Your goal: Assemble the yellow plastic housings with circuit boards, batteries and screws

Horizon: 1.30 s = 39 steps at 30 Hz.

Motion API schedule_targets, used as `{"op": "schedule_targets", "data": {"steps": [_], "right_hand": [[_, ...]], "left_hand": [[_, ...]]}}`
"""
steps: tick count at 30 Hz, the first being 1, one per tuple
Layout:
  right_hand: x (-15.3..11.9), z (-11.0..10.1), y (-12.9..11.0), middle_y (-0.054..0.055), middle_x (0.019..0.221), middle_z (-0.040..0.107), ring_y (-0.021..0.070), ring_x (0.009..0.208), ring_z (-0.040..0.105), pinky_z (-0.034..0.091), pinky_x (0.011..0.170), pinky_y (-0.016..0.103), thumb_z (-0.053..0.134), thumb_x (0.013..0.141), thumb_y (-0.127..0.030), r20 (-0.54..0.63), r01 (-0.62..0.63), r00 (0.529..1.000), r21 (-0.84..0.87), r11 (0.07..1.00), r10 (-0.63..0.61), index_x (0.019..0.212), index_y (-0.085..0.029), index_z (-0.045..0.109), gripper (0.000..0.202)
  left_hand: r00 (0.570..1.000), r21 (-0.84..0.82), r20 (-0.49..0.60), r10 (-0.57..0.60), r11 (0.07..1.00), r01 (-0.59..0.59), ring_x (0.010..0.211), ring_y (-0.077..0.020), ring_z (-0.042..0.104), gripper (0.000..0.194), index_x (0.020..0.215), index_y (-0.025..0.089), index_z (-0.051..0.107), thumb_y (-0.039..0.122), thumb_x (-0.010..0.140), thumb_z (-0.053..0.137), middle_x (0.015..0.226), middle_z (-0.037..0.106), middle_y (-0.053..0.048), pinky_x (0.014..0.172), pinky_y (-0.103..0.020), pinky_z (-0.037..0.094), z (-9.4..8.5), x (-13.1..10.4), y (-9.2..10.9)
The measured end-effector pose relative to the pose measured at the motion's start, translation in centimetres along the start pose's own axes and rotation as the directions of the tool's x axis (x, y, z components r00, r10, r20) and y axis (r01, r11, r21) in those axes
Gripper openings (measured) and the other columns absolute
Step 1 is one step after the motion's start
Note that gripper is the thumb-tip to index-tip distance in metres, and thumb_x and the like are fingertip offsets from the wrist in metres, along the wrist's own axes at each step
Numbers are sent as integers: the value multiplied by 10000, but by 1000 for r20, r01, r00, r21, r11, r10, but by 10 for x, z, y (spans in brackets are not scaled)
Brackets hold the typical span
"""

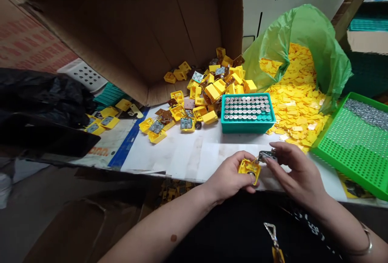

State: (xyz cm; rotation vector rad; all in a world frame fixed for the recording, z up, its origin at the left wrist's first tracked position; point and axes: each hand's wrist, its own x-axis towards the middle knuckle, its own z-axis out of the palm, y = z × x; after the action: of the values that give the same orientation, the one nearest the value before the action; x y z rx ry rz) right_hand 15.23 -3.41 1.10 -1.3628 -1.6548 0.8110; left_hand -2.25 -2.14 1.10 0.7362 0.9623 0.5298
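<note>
My left hand (233, 174) is closed around an open yellow plastic casing (249, 169), its hollow side turned up, with a round dark part inside. My right hand (298, 170) pinches a small dark circuit board (267, 156) just to the right of the casing. Thin wires appear to run between the board and the casing. Beyond my hands stands a teal tray (248, 127) holding rows of button cells (242, 107). Left of it lies a heap of yellow casings (214, 90), some with grey circuit boards attached.
A green plastic bag (325, 32) spills flat yellow pieces (298, 105) at the back right. On the right, a bright green perforated basket (348, 146) holds small metal parts (370, 113). A large cardboard box (121, 32) lies open behind the heap. Black plastic (39, 97) covers the far left.
</note>
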Motion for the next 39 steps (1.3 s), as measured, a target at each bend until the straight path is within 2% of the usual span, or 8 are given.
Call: {"op": "schedule_targets", "data": {"steps": [3,7,9,12,17,20,24,39], "right_hand": [[1,3,-7,-1,708,588,112,587,599,520,532,220,614,793,-319,47,-167,986,225,960,161,1028,-189,523,284],[-2,5,-10,43,848,639,143,735,647,562,657,259,664,743,-338,140,-306,952,423,853,272,997,-183,539,323],[-7,5,-8,44,843,648,142,746,645,557,660,255,624,780,-310,127,-270,962,342,900,240,970,-186,554,237],[-16,3,-4,46,878,647,140,808,631,539,713,267,526,838,-199,116,-13,993,93,996,2,929,-198,578,105],[-24,-3,0,81,997,617,154,933,587,513,766,295,443,849,-89,243,387,907,-156,909,-344,1041,-197,557,248],[-23,-2,-2,91,956,604,153,869,584,510,723,289,439,869,-118,230,360,921,-196,912,-314,1132,-182,522,284],[-18,3,-7,68,815,575,144,718,556,477,612,267,435,891,-186,180,249,962,-261,933,-206,1159,-153,508,280],[-15,9,-14,78,858,548,156,740,535,469,654,280,396,895,-177,271,294,943,-409,864,-192,1206,-150,466,319]], "left_hand": [[993,-16,-85,81,996,-83,684,-94,584,342,952,199,496,103,648,620,832,583,10,636,-234,467,4,4,2],[993,-158,27,118,981,-112,806,-106,570,455,1021,195,486,43,616,625,900,606,-7,753,-247,419,4,4,2],[991,-221,76,111,971,-92,825,-107,565,545,1055,202,479,5,570,631,901,609,-3,758,-233,399,2,3,2],[992,-321,75,98,945,-69,831,-116,567,586,1064,209,499,-7,530,606,900,601,-4,765,-236,399,0,0,3],[1000,-367,16,26,930,-19,805,-118,576,427,1042,214,536,91,636,586,920,598,-21,768,-271,441,3,-1,7],[1000,-315,-30,2,949,-12,820,-114,592,365,997,208,547,70,661,587,922,608,-18,781,-268,453,5,0,5],[998,-374,55,15,928,6,854,-126,600,378,998,211,551,74,649,601,985,610,-21,806,-296,467,3,0,3],[997,-267,-12,73,961,-74,788,-96,557,393,977,196,559,40,618,595,877,592,5,745,-250,439,3,4,-3]]}}
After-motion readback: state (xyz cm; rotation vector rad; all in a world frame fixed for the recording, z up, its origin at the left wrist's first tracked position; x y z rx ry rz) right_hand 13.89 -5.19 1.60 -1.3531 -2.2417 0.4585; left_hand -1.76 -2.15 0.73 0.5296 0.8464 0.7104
